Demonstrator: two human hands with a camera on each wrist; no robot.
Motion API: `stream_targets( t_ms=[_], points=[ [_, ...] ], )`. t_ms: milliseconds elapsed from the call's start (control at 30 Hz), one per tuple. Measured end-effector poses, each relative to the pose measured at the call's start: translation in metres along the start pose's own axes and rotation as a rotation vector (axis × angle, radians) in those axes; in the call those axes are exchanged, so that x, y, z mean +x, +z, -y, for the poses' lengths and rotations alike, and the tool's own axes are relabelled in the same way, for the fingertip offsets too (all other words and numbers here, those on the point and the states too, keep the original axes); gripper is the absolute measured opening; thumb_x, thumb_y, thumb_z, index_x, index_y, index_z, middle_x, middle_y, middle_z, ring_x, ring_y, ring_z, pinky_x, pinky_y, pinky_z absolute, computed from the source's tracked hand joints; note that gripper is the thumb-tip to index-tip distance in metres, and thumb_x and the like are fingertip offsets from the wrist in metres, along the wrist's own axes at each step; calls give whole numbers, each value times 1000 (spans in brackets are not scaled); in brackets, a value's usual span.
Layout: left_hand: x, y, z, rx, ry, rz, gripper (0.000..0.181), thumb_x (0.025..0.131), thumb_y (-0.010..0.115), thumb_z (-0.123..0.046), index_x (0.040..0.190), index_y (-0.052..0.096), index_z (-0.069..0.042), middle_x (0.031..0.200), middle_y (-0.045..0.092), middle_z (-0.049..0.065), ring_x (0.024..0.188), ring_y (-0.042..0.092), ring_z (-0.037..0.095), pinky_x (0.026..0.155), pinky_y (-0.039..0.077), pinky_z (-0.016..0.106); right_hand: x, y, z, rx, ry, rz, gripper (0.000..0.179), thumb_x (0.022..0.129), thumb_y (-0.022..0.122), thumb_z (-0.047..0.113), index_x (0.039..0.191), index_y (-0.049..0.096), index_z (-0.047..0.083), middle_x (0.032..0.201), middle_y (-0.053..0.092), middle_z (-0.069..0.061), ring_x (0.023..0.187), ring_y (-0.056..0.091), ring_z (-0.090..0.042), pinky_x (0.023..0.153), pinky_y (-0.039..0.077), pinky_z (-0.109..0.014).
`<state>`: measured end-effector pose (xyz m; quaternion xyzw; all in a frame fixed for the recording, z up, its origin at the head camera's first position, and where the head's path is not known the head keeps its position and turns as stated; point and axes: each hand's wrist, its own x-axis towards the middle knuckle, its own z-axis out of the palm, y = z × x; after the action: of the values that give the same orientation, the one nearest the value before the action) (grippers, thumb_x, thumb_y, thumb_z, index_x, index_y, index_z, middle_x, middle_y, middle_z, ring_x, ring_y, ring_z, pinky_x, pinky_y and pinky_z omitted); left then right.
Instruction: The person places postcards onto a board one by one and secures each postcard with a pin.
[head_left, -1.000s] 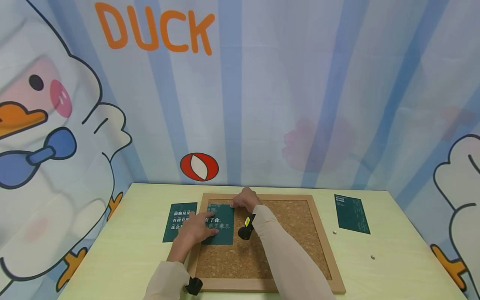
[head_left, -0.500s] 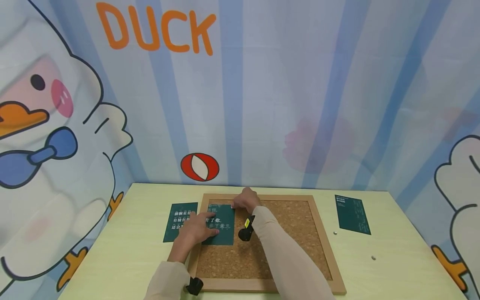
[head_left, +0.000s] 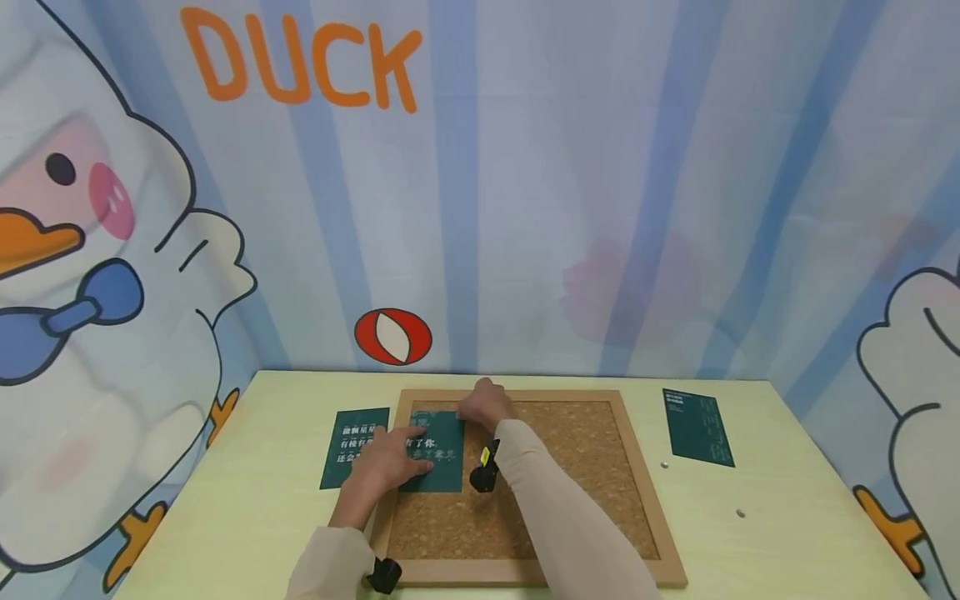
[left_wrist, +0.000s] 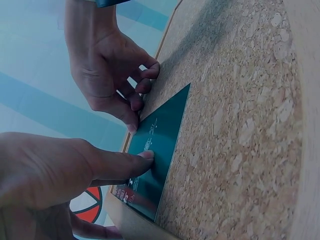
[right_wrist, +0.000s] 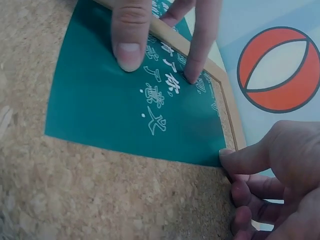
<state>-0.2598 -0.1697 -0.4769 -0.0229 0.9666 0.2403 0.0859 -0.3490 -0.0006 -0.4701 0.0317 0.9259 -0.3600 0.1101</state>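
A dark green card [head_left: 442, 477] with white Chinese lettering lies at the upper left of a wood-framed corkboard [head_left: 450, 533]. My left hand [head_left: 382, 461] rests over its left side, thumb and fingertips pressing it down, fingers fairly straight. At the card's upper right corner is my right hand [head_left: 486, 403]. In the right wrist view its thumb [right_wrist: 240, 161] presses right on that corner, while the other fingers bend loosely by the board's far edge. What lies under the thumb is hidden. A second green card [head_left: 363, 418] lies left of the board, partly behind my left hand.
A third green card [head_left: 699, 427] lies on the pale table [head_left: 795, 475] right of the board. Two small metallic pieces, a nearer stud [head_left: 741, 513] and a farther stud [head_left: 664, 465], lie near it. A striped duck-print curtain [head_left: 525, 208] hangs behind the table.
Both hands hold the same places on the card. The whole head view has shifted slightly to the left; card, board and loose pieces stay put relative to each other.
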Motion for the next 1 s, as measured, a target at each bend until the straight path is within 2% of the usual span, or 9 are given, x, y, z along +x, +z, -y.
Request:
stream_targets(
  t_ms=[200, 367, 467, 700, 767, 833, 933, 1000],
  points=[
    [1, -1, 2, 0, -1, 0, 64, 89, 84, -31, 146, 61, -12, 148, 41, 38, 129, 46, 61, 97, 42, 77, -3, 5, 1, 14, -24, -13, 9, 88, 65, 7, 85, 60, 1, 71, 45, -8, 61, 42, -23, 56, 35, -37],
    [0, -1, 3, -6, -3, 9, 64, 89, 84, -31, 146, 61, -13, 148, 41, 38, 129, 46, 60, 98, 40, 78, -1, 14, -5, 6, -45, -41, 27, 91, 62, 9, 69, 47, 9, 62, 34, -3, 54, 34, -19, 52, 30, -37],
    [0, 0, 2, -13, 1, 11, 64, 89, 84, -31, 146, 61, -13, 148, 41, 38, 128, 47, 60, 97, 42, 77, -1, 16, -9, -14, -64, -61, 37, 94, 63, 12, 65, 40, 14, 59, 30, -1, 52, 31, -18, 51, 28, -37],
    [-1, 0, 1, -31, -1, 18, 63, 89, 84, -32, 145, 62, -13, 149, 39, 38, 129, 46, 59, 97, 43, 75, -6, 14, -21, -9, -205, -47, 46, 97, 57, 8, 58, 35, 17, 53, 25, 4, 47, 26, -14, 47, 24, -32],
    [-2, 1, 1, -39, -2, 19, 62, 89, 83, -31, 145, 62, -12, 149, 40, 38, 128, 46, 59, 96, 43, 75, -7, 11, -27, 0, -268, -33, 44, 99, 59, 10, 60, 41, 16, 55, 32, 5, 48, 31, -13, 48, 27, -29],
    [-2, 1, 1, -42, -3, 17, 62, 89, 83, -32, 145, 62, -12, 147, 41, 37, 127, 48, 58, 96, 44, 75, -9, 5, -32, 16, -332, -7, 34, 100, 62, 13, 68, 51, 12, 62, 43, 4, 55, 41, -13, 52, 34, -28],
    [-2, 1, 2, -41, -7, 11, 62, 89, 83, -31, 145, 62, -12, 145, 42, 37, 124, 50, 57, 96, 45, 75, -14, -8, -39, 48, -390, 47, 17, 101, 67, 18, 90, 62, 7, 82, 58, -2, 70, 53, -17, 61, 44, -30],
    [-2, 0, 2, -40, -10, 13, 62, 89, 84, -31, 144, 62, -11, 144, 43, 37, 123, 51, 56, 95, 45, 74, -17, -17, -45, 73, -402, 79, 16, 102, 68, 19, 102, 63, 4, 92, 61, -6, 74, 57, -19, 62, 48, -32]
  ],
)
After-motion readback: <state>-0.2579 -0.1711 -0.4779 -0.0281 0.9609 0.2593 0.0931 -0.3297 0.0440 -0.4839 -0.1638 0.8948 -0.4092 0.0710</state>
